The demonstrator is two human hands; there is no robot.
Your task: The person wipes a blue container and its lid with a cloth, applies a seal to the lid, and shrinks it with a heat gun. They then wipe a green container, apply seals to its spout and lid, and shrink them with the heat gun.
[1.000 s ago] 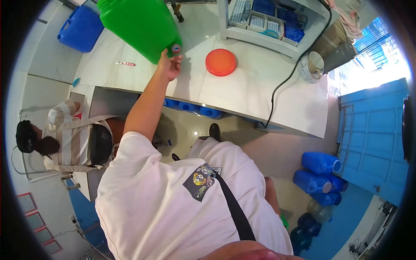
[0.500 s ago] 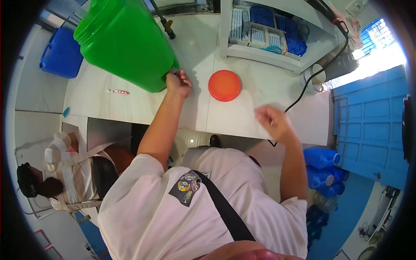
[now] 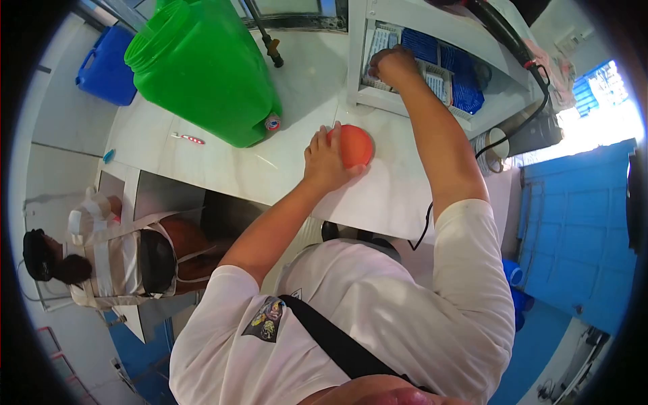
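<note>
My left hand (image 3: pixel 324 158) lies over the left half of a round orange lid (image 3: pixel 359 145) on the white counter (image 3: pixel 283 169), fingers across its top and thumb at its near edge. My right hand (image 3: pixel 391 66) reaches into a white shelf rack (image 3: pixel 358 94), its curled fingers in a basket of white and blue items (image 3: pixel 432 57). What those fingers hold is hidden. A big green jerrycan (image 3: pixel 202 74) lies on the counter to the left, its small capped spout (image 3: pixel 273 123) pointing toward the lid.
A red-and-white toothbrush (image 3: pixel 187 138) lies on the counter by the jerrycan. A blue jerrycan (image 3: pixel 108 57) sits at far left. A black cable (image 3: pixel 432 209) hangs over the counter's edge. Another person (image 3: pixel 115 260) sits low at left. A blue door (image 3: pixel 574 223) stands at right.
My left hand left the green jerrycan's spout and moved right onto the orange lid. My right hand rose from over the counter into the shelf basket.
</note>
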